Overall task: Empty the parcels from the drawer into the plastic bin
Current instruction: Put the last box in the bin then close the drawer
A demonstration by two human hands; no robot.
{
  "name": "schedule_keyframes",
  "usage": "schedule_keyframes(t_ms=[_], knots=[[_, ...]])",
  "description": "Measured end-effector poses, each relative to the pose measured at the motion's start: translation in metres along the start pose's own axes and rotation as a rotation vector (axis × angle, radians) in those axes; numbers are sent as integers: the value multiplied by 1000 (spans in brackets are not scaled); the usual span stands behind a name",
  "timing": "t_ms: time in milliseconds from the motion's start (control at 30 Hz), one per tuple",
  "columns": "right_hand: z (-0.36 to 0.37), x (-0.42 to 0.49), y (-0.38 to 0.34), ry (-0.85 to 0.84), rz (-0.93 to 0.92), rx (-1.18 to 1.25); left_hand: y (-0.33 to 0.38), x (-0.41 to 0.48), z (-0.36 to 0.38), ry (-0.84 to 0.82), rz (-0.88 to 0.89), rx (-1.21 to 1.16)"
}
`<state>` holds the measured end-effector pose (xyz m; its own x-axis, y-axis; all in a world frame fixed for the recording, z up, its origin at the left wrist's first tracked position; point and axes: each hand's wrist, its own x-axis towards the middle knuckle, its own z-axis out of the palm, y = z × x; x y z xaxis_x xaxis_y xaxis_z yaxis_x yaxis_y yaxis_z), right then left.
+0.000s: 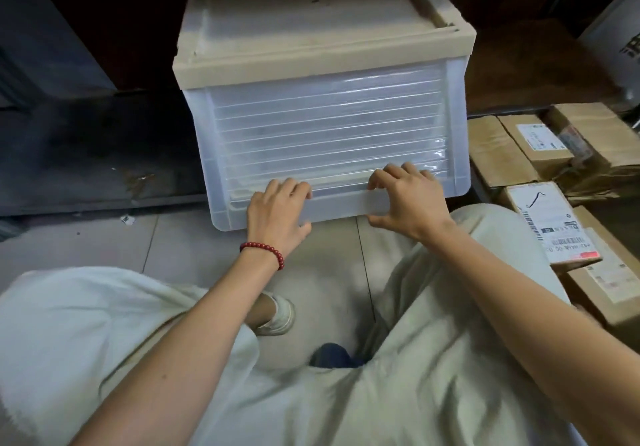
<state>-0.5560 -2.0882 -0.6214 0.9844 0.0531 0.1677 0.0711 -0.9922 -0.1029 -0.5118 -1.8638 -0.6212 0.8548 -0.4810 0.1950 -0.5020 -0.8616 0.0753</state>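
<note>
- Nearest the camera, a person crouches in pale baggy trousers [433, 359] on a light tiled floor [194, 241], both bare forearms reaching forward.
- The left hand [277, 213], with a red bead bracelet [264, 250] on its wrist, curls its fingers over the top edge of a frosted handle strip [341, 204] low on the drawer front; the thumb sits beneath the strip.
- The right hand [407, 199] grips the same strip further right, fingers hooked over it and thumb pressed underneath.
- The drawer [325, 126] is a translucent ribbed plastic unit with a beige top frame [322, 61], standing on the floor straight ahead. Its contents cannot be made out through the front.
- To the right, touching one another, cardboard parcels [554, 182] with printed shipping labels are piled beside the drawer.
- Behind is dark.
</note>
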Motion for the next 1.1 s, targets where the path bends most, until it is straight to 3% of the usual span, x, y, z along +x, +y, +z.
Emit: schedule_keyframes(t_ms=[600,833,1100], knots=[[88,54,10,218,45,-78,-30,51,80,162,30,146],[110,72,14,247,96,-52,-41,74,94,212,-2,59],[115,75,4,323,186,1,-28,67,97,144,-115,51]])
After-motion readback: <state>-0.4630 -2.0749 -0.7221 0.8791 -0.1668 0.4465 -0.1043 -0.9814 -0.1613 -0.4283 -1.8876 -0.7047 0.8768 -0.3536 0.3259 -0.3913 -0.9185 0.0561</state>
